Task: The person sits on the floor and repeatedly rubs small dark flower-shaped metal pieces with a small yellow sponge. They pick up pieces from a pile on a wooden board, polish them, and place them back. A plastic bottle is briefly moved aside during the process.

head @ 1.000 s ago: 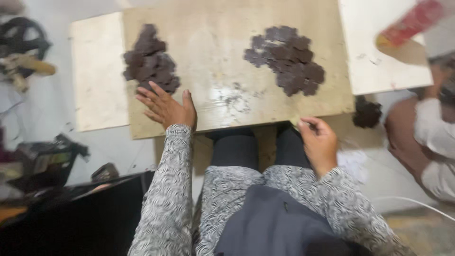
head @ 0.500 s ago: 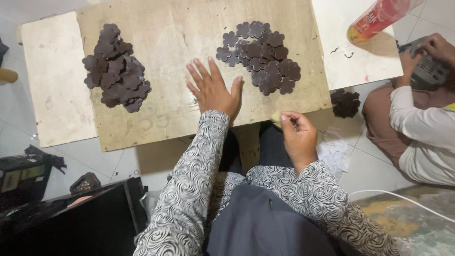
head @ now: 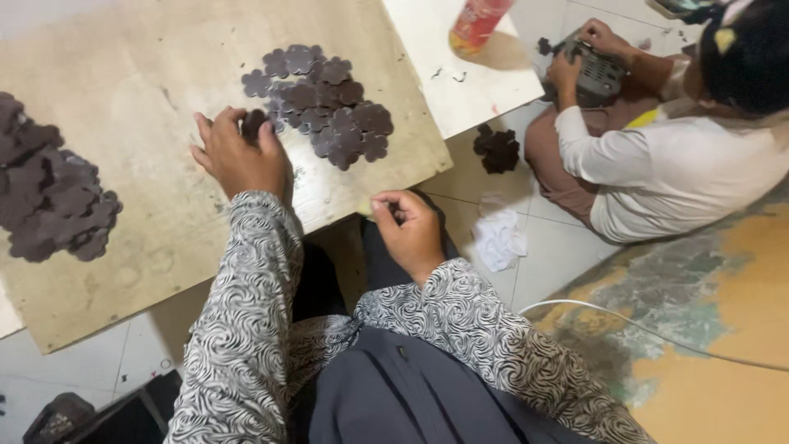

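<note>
Left hand (head: 240, 156) is down on the wooden board (head: 164, 222), fingers curled over one dark brown flower-shaped cutout (head: 252, 123), pinching it at the near-left edge of the right-hand pile of cutouts (head: 325, 103). That pile sits toward the board's right edge, pieces overlapping each other loosely. Right hand (head: 408, 230) is off the board, just past its near right corner, fingers curled in with thumb and fingertips pressed together on something small and pale; can't really tell what it is. Both sleeves are a black and white swirl print, and the person's dark lap fills the bottom of the view. Over at the board's left edge there's a second heap of cutouts (head: 49, 197), well apart from the first. Beyond the board's right side is a lighter white panel (head: 468, 78) with an orange-red bottle (head: 477, 20) lying at its far edge. On the tiled floor just beside that panel there's another small clump of dark cutouts (head: 497, 150), plus a crumpled white cloth (head: 500, 240) nearer in. A second person in a white top (head: 674, 164) sits on the floor to the right, both hands on a grey device (head: 596, 74).
</note>
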